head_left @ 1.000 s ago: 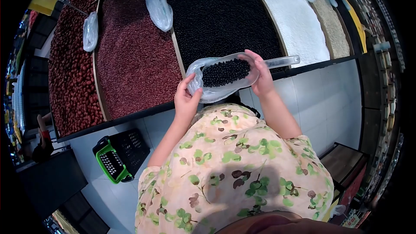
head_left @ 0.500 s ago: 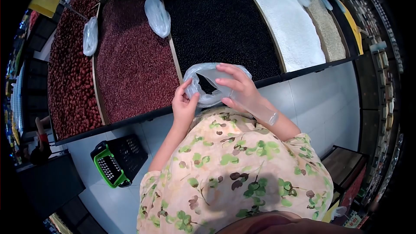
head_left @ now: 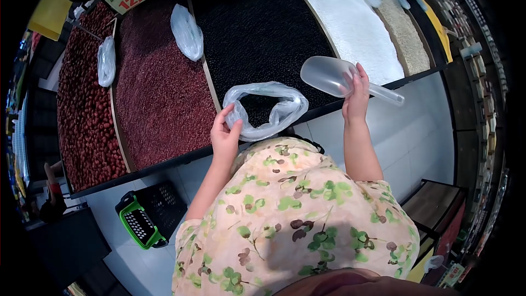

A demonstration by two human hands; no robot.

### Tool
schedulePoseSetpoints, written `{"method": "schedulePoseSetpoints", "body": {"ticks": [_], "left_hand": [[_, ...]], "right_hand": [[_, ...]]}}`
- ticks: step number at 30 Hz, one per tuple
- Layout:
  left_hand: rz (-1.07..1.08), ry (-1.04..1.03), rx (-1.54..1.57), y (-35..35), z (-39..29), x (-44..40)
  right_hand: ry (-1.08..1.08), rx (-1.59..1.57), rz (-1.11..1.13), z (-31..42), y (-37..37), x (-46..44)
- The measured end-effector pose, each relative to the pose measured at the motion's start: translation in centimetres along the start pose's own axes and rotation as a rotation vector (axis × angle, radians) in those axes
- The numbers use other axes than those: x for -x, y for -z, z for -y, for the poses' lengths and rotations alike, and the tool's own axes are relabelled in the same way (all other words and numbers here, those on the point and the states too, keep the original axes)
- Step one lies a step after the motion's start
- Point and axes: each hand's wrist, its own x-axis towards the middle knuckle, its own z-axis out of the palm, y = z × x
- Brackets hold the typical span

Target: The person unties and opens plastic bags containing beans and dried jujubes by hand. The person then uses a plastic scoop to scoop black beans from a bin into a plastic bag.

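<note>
My left hand [head_left: 225, 133] pinches the rim of a clear plastic bag [head_left: 297, 111], whose mouth is spread wide with dark beans visible inside it. The bag is at the front edge of the bin of black beans [head_left: 252, 27]. To the right, my right hand [head_left: 357, 94] grips a translucent plastic scoop [head_left: 323, 74] near where its bowl meets the handle. The scoop's bowl points left over the front of the black beans and looks empty. Its handle [head_left: 388, 94] sticks out to the right, past the bin's edge.
Left of the black beans lie small red beans [head_left: 164, 93] and red dates [head_left: 82, 120]; white grain [head_left: 350, 27] lies to the right. Bagged scoops [head_left: 187, 32] rest on the bins. A black basket with green handles [head_left: 143, 222] stands on the floor. A person's arm [head_left: 53, 178] shows far left.
My right hand has moved right with the scoop, away from the bag's mouth. The scoop now lies sideways, clear of the bag. My left hand still holds the rim.
</note>
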Motion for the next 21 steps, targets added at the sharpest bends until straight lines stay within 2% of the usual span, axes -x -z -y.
{"method": "schedulePoseSetpoints", "body": {"ticks": [2, 6, 14, 21], "left_hand": [[-0.004, -0.012, -0.002, 0.0, 0.0, -0.4], [-0.024, 0.043, -0.009, -0.1, 0.0, -0.9], [-0.087, 0.051, -0.101, 0.3, 1.1, -1.3], [-0.13, 0.082, -0.092, 0.3, 1.2, -1.3]], "right_hand": [[-0.036, 0.037, -0.12, -0.8, 1.9, -1.5], [0.022, 0.09, -0.202, -2.7, 2.9, -3.4], [-0.14, 0.012, -0.049, -8.5, -1.7, -7.8], [-0.297, -0.069, 0.007, -10.1, -4.0, -10.1]]}}
